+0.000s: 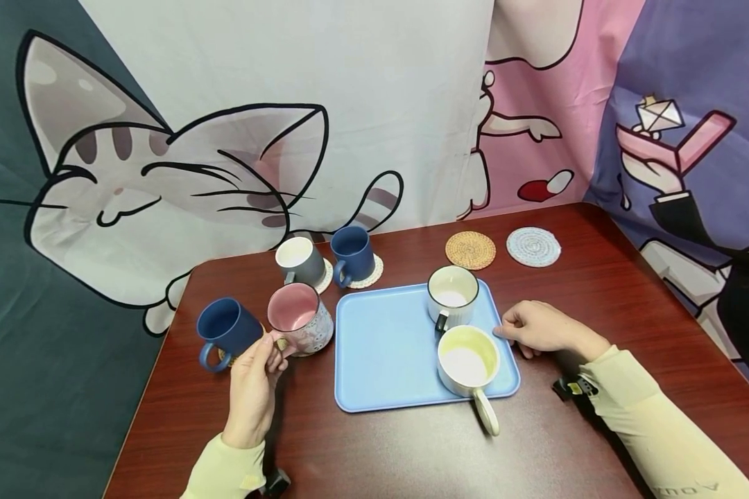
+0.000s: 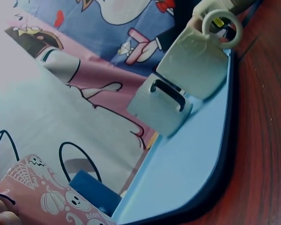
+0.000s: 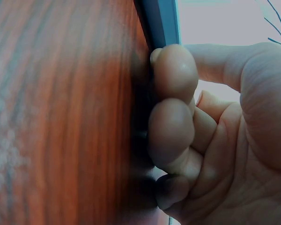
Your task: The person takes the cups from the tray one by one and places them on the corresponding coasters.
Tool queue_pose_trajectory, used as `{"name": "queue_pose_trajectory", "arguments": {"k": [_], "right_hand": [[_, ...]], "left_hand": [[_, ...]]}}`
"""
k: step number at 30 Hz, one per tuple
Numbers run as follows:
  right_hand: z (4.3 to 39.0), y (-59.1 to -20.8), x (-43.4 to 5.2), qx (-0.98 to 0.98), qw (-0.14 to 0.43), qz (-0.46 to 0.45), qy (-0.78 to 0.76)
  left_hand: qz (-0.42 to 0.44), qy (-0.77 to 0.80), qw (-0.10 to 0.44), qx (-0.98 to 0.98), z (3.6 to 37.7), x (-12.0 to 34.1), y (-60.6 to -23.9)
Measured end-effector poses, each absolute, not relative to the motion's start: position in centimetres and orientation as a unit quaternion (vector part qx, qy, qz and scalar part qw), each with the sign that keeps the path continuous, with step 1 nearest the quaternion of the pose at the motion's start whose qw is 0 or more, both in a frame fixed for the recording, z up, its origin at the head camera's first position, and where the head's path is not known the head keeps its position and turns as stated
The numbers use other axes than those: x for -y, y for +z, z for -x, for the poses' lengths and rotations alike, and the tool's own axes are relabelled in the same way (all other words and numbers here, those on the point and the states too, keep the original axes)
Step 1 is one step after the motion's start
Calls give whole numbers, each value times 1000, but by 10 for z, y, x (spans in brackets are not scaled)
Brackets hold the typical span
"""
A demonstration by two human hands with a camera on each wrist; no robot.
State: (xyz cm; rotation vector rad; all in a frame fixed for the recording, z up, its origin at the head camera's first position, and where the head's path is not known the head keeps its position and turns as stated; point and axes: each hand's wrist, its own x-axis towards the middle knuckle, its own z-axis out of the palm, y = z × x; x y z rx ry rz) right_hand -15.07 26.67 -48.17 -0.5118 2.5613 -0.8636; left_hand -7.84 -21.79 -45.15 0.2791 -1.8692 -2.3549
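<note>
Four mugs set left of tray (image 1: 387,360) — two remained aboard (near right); left hand (image 1: 252,388) gripped pink mug (image 1: 299,319), right hand (image 1: 539,329) curled, empty.

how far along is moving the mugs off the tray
Four mugs stand off the blue tray: grey and dark blue on coasters, another blue mug, and the pink mug. The left hand holds the pink mug's handle. The right hand rests at the tray's edge. Left: white mug and yellowish mug on the tray; two coasters are bare.
</note>
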Motion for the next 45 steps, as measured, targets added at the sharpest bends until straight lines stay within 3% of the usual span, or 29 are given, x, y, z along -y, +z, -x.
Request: {"name": "queue_pose_trajectory", "arguments": {"k": [21, 45], "right_hand": [[151, -482, -267, -916, 191, 182, -302], [151, -481, -266, -916, 191, 183, -303]], "left_hand": [[-129, -768, 78, 623, 96, 230, -461], [-121, -672, 129, 719, 93, 232, -466]]}}
